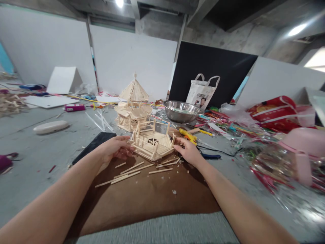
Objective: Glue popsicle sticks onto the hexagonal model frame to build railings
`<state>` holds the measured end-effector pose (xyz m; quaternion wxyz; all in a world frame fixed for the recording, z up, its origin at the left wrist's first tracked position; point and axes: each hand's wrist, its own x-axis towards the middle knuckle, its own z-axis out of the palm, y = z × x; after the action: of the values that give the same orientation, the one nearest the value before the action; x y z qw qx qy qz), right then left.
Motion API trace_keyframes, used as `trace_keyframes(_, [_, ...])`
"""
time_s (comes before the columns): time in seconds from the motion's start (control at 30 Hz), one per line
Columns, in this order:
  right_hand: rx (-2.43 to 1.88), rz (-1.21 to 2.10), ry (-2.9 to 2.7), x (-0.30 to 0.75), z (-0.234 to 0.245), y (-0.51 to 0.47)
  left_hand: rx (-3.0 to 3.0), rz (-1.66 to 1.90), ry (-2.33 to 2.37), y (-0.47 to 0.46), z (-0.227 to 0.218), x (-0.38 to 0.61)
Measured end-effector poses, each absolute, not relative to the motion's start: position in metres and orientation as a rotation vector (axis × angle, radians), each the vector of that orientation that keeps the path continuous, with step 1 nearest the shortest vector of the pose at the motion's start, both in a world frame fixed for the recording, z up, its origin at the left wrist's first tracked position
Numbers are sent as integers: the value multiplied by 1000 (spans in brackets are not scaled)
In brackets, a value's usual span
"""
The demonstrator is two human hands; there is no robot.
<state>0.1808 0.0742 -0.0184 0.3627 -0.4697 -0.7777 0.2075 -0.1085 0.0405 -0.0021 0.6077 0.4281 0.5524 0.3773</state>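
A six-sided pavilion base (166, 142) built of pale wooden sticks, with short posts and railings round its rim, is between my hands. At its left edge, my left hand (118, 148) grips with bent fingers. The opposite side is held by my right hand (187, 151), thumb and fingertips against the railing. Several loose wooden sticks (129, 176) lie just in front of the base on a brown sheet (152, 200). Behind it stands a taller stick pavilion (134, 105) with a pointed roof.
A yellow glue gun (188, 135) lies beyond my right hand, near a steel bowl (183, 113). Left of the base is a dark flat object (92, 145). A pink-lidded jug (299, 152) and scattered plastic strips occupy the right; a white oblong case (50, 127) lies left.
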Motion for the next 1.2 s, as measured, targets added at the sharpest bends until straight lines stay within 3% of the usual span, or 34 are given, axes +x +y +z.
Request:
trace_keyframes(0.53, [-1234,366,-2083,173,-5,59,966,987,1344,41,-1,-107])
trace_keyframes(1.2, [-1031,760,-2136,157,4,37,897,1142,1214,43,-6,-105])
